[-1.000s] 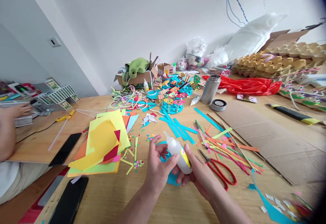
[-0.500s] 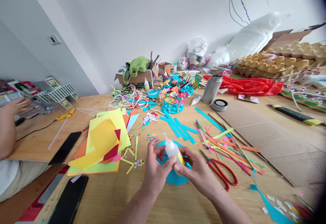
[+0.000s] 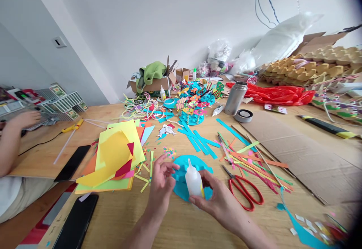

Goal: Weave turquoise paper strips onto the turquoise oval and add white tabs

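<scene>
A right hand pinches a white bottle over a blue disc on the worktop, the left hand loosely spread alongside, apparently just apart from it.

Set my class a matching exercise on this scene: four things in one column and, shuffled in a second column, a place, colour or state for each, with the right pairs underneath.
Column 1
1. left hand
2. scissors
3. right hand
4. metal flask

Column 2
A. gripping the white bottle
B. silver, standing upright
C. apart from the bottle, holding nothing that can be seen
D. red-handled, lying flat

Right pairs: 1-C, 2-D, 3-A, 4-B
</scene>
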Motion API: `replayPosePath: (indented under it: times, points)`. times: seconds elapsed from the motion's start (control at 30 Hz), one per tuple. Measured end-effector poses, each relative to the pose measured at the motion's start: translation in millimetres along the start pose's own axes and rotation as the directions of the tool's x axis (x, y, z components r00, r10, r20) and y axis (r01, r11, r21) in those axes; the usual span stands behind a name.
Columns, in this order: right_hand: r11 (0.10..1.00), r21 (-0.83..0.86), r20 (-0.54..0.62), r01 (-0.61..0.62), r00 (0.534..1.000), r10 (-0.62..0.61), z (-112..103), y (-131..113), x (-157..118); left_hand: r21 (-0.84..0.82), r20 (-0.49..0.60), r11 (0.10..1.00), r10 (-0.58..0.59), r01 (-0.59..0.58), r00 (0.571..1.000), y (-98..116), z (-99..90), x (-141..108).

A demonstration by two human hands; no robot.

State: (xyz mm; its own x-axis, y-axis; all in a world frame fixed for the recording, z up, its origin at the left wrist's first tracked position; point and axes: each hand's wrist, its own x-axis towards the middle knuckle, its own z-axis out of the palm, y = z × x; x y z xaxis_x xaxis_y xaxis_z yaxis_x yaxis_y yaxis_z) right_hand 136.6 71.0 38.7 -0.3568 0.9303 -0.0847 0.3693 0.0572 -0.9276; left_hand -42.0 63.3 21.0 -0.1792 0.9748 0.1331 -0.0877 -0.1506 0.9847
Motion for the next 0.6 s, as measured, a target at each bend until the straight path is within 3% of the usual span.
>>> replayPosePath:
  times: [0.17, 0.27, 0.6]
  points:
    - [0.996, -0.071, 0.030, -0.055, 0.998, 0.058, 13.8, 9.6, -23.1, -0.093, -0.278, 0.995, -0.047, 0.021, 0.960, -1.0, -13.5, 8.5]
    - [0.993, -0.065, 0.058, -0.094, 0.994, 0.098, 19.4, 15.4, -32.5, -0.098, -0.300, 0.995, -0.039, 0.010, 0.953, -2.6, -13.3, 10.2]
    - [0.997, -0.042, 0.024, -0.064, 0.998, 0.065, 25.2, 18.3, -39.9, -0.065, -0.311, 0.997, 0.016, -0.039, 0.950, -9.3, -17.4, 10.1]
